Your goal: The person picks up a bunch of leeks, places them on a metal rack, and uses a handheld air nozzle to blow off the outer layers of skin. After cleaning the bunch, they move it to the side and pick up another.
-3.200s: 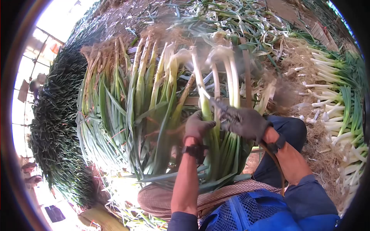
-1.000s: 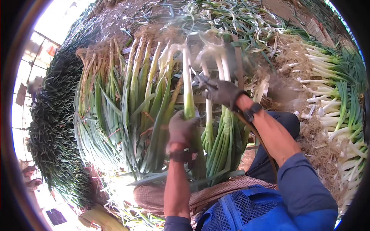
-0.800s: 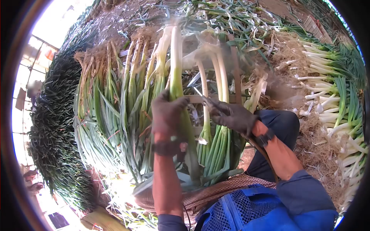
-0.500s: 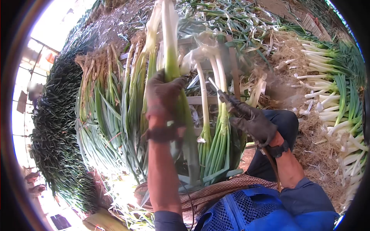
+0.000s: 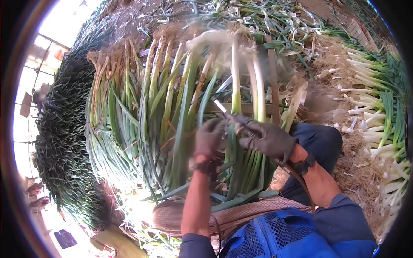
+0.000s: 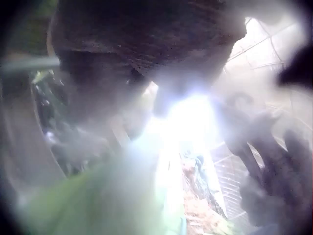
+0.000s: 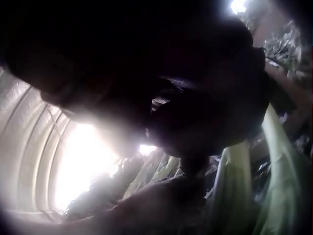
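Observation:
In the head view my gloved left hand (image 5: 210, 137) is blurred, low among green leek leaves (image 5: 183, 129), its fingers close to the right hand. I cannot tell what it grips. My gloved right hand (image 5: 273, 139) holds a dark blow gun with a pale nozzle (image 5: 219, 105) pointing up and left, and a brown hose (image 5: 301, 182) trails from it. Just beyond the hands, a white-stemmed leek (image 5: 235, 81) stands root end away from me, with more pale leeks (image 5: 259, 90) beside it. A browned leek stalk (image 5: 202, 81) lies left of the nozzle. The wrist views are dark and blurred; green leek shows in both.
Several unpeeled, rooty leeks (image 5: 116, 94) line the rack on the left. A high stack of leeks (image 5: 64, 142) stands beyond. Rows of white leeks (image 5: 370, 103) and dry roots (image 5: 357, 185) lie to the right. Leaf scraps (image 5: 258, 17) cover the ground ahead.
The left hand held a white-stemmed leek up and forward half a second ago; now it is lower and nearer the right hand. The right hand has moved slightly left, still holding the blow gun.

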The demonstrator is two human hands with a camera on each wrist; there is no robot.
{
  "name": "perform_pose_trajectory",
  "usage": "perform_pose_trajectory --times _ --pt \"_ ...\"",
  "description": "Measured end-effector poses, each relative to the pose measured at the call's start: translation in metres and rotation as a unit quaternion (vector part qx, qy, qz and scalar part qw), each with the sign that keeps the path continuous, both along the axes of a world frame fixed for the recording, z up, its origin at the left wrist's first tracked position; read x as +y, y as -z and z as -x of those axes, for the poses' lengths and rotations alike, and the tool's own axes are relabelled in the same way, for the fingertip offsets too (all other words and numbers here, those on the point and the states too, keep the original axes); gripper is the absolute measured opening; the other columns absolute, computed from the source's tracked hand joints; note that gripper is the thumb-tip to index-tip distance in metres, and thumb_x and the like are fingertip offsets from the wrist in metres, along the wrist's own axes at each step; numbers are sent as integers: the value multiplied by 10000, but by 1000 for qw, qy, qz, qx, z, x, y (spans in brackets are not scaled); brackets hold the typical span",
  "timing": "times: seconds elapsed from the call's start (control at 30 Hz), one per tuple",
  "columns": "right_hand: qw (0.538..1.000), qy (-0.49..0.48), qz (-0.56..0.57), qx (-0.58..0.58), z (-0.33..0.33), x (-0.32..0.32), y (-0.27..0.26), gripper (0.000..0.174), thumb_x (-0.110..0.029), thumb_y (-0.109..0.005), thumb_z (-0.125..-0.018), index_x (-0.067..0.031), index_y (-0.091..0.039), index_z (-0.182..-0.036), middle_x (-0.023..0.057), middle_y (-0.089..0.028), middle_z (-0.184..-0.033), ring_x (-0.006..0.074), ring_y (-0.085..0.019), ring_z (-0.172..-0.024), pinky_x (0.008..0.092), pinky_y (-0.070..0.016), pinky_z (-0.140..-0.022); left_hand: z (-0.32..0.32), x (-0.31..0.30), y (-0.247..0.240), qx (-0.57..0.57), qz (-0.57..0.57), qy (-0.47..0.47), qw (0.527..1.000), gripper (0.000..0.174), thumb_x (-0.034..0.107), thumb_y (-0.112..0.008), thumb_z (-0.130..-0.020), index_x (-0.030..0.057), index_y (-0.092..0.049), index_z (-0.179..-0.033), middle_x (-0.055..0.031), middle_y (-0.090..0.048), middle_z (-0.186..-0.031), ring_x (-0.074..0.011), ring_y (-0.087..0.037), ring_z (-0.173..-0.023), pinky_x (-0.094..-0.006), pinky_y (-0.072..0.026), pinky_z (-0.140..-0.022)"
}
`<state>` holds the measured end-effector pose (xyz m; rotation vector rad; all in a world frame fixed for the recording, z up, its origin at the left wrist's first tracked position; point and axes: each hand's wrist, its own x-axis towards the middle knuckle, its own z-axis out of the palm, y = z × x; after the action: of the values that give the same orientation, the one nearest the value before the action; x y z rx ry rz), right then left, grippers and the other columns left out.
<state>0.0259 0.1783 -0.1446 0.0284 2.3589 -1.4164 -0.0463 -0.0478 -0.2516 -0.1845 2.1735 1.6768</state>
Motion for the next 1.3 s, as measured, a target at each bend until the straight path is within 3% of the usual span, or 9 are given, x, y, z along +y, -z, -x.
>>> perform_pose_trajectory --times 0.07,0.23,0.3,0.43,0.57,0.6,0.9,1.07,1.3 --pt "1000 -5 7 10 8 -16 2 735 -513 -704 -940 -154 -497 -1548 216 -710 -1267 378 -713 -1122 411 -556 -966 15 -38 10 87 104 -84 987 280 166 -748 -969 -3 -742 -1192 -96 -781 -1099 -165 -717 -907 -320 -565 -815" --pt "997 -69 -5 -28 36 -48 27 688 -470 -696 -944 -172 -512 -1537 204 -703 -1285 357 -704 -1130 391 -545 -975 26 -102 -10 176 460 -42 869 346 235 -778 -865 53 -762 -1159 -122 -764 -1118 -294 -729 -1014 -398 -552 -913" --pt "980 -157 -76 -99 43 -68 3 646 -442 -699 -971 -197 -516 -1540 163 -689 -1353 313 -685 -1216 342 -524 -1022 26 -113 -5 188 424 -51 884 369 255 -782 -850 49 -762 -1155 -136 -752 -1120 -329 -703 -1062 -418 -535 -958" --pt "996 -54 -51 -58 51 -83 27 762 -577 -686 -935 -276 -441 -1591 58 -637 -1460 310 -680 -1231 373 -516 -1050 29 -115 -13 174 417 -32 892 377 262 -779 -854 52 -761 -1167 -142 -751 -1139 -333 -705 -1072 -412 -538 -950" --pt "987 -119 -59 -94 52 -97 18 726 -411 -635 -984 -213 -362 -1627 76 -592 -1504 287 -666 -1248 340 -489 -1089 37 -101 -4 174 415 3 893 418 295 -782 -852 49 -749 -1188 -150 -744 -1150 -354 -696 -1084 -425 -534 -965" --pt "994 -61 -69 51 56 -99 54 723 -374 -653 -977 -203 -373 -1622 93 -609 -1484 272 -662 -1257 332 -472 -1108 37 -96 -2 180 439 10 880 431 307 -783 -849 56 -744 -1197 -151 -742 -1146 -360 -692 -1086 -433 -532 -968" --pt "980 93 -173 25 173 -60 43 561 -368 -708 -953 -179 -585 -1467 148 -728 -1275 247 -722 -1064 346 -549 -946 47 -77 1 134 532 67 834 377 329 -757 -833 106 -733 -1136 -159 -730 -1108 -382 -684 -1068 -472 -527 -953" --pt "991 88 98 -17 118 -62 40 512 -301 -716 -986 -178 -587 -1466 33 -723 -1308 128 -661 -1166 342 -534 -980 49 -69 -22 71 482 74 870 265 277 -724 -827 70 -751 -991 -200 -739 -1015 -413 -703 -1003 -498 -538 -903" --pt "995 -42 -83 -36 43 -78 38 705 -443 -653 -968 -305 -393 -1608 153 -715 -1274 340 -727 -1048 433 -563 -943 46 -63 -39 4 467 76 881 329 319 -749 -824 91 -783 -1060 -213 -759 -1014 -412 -721 -1007 -479 -551 -911"
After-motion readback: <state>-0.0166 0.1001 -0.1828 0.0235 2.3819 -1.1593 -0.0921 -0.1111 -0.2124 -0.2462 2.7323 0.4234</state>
